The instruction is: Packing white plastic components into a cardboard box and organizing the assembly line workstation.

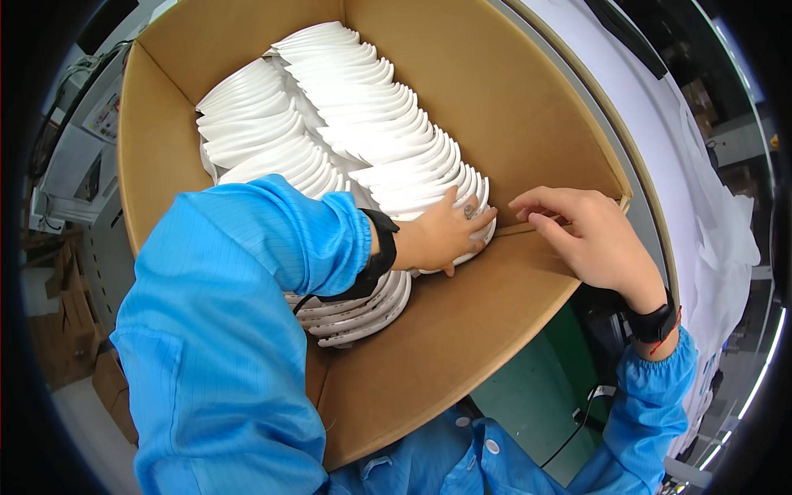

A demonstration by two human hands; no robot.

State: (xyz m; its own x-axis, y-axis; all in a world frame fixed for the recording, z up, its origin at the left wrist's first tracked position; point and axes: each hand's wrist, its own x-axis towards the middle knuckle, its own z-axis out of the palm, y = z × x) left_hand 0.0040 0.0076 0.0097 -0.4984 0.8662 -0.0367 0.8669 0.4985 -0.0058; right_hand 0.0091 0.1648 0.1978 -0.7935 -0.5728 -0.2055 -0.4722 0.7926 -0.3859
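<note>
White curved, shell-like pieces (371,103) stand packed on edge in two long rows inside a large brown cardboard box (528,91). My left hand (441,233) reaches into the box and lies with spread fingers over the near end of the right row, touching the last pieces. A black strap (378,256) with a cord is around that wrist. Over the box's near right corner hovers my right hand (592,239), its fingers bent and a gap between thumb and forefinger, holding nothing. The left row (264,124) is partly hidden behind my left sleeve; its near end (363,318) shows below the wrist.
The box's near wall (445,346) rises between my body and the pieces. To the right lies a white sheet (693,181) beyond a grey rim. Flattened brown cardboard (70,330) is at the left. A green surface (528,404) shows below the box.
</note>
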